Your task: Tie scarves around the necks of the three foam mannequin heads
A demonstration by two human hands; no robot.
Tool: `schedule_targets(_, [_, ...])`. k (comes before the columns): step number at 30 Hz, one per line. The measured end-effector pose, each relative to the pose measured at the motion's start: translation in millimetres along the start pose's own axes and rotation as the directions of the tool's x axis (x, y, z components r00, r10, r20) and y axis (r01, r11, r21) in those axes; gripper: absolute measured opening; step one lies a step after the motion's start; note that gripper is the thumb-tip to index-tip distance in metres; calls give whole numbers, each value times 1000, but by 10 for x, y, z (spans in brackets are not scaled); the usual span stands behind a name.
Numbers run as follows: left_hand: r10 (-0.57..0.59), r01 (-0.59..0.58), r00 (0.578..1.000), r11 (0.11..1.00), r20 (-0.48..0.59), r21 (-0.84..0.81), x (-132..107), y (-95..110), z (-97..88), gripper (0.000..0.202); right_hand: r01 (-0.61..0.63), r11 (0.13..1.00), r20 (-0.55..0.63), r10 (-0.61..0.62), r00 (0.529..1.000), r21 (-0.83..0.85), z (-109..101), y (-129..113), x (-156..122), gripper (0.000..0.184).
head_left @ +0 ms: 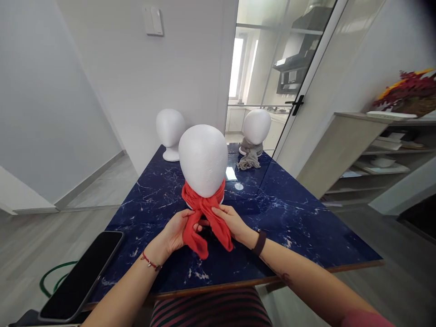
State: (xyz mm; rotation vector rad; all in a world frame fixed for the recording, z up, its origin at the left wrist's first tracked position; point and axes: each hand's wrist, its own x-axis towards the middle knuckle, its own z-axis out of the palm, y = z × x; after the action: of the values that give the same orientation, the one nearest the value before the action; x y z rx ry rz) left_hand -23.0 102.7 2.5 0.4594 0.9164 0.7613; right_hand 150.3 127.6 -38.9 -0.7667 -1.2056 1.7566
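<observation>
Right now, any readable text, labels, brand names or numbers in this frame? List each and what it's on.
None readable.
phone: screen dark, no text.
wall switch: blank plate.
red scarf, held by left hand and right hand: no tag visible.
Papers on the shelf: too small to read.

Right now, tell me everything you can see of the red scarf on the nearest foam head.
The red scarf is a soft, thin-looking fabric wrapped around the neck of the nearest white foam head, which stands on the dark blue marbled table. It crosses at the front, and two creased tails hang down towards the tabletop. The left hand grips one tail; the right hand pinches the other just below the crossing.
</observation>
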Motion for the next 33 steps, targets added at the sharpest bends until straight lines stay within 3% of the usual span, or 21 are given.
schedule_targets(2, [-110,92,979,990,169,106,-49,-6,-6,37,-45,996,-54,50,997,82,-6,-25,-1,36])
schedule_targets(4, [-235,149,926,946,294,287,-106,-42,-10,50,-46,994,-121,58,991,101,-21,-12,6,36])
schedule_targets(6, [-328,137,890,856,317,499,-159,-77,-21,64,-38,998,-161,44,986,44,-42,25,16,33])
schedule_targets(7, [-341,107,892,797,298,594,-179,-84,-32,69,-49,999,-153,46,987,-15,-51,45,20,33])
schedule_targets(9, [-286,31,933,667,218,744,-197,-69,-60,76,-72,981,-75,59,995,-179,-65,73,25,35])
schedule_targets(10, [-176,-11,973,603,147,798,-192,-49,-77,76,-71,960,-22,68,997,-271,-68,81,26,38])
schedule_targets(11, [15,-59,998,538,61,841,-178,-25,-93,72,-55,931,28,70,997,-360,-70,84,26,40])
schedule_targets(12, [269,-105,963,467,-28,878,-156,-1,-108,65,-24,897,60,57,997,-441,-71,85,25,43])
schedule_targets(13, [527,-147,845,387,-88,910,-127,19,-120,58,14,864,81,31,996,-504,-71,86,25,43])
schedule_targets(14, [725,-186,681,308,-103,933,-93,33,-128,51,49,836,92,2,996,-547,-72,88,26,43])
schedule_targets(15, [840,-234,536,239,-80,942,-56,36,-131,44,77,817,95,-28,995,-571,-74,93,27,42])
schedule_targets(16, [891,-289,452,183,-35,940,-17,30,-129,38,102,809,96,-57,994,-579,-78,100,28,40])
schedule_targets(17, [904,-343,427,142,19,928,22,15,-122,33,124,810,93,-86,992,-573,-82,108,30,37])
schedule_targets(20, [903,-422,412,66,127,904,129,-57,-82,25,176,824,71,-163,984,-538,-89,120,28,30])
schedule_targets(23, [930,-427,350,55,109,903,206,-117,-44,25,210,821,48,-219,975,-531,-63,81,10,32])
schedule_targets(29, [928,-475,359,87,103,875,275,-160,-39,21,234,809,-114,-345,932,-539,15,1,49,39])
schedule_targets(31, [942,-487,325,86,89,869,287,-170,-46,21,264,799,-104,-375,921,-541,0,16,86,39])
schedule_targets(33, [964,-494,262,97,41,864,300,-179,-60,20,276,797,-101,-386,917,-538,-30,37,108,37])
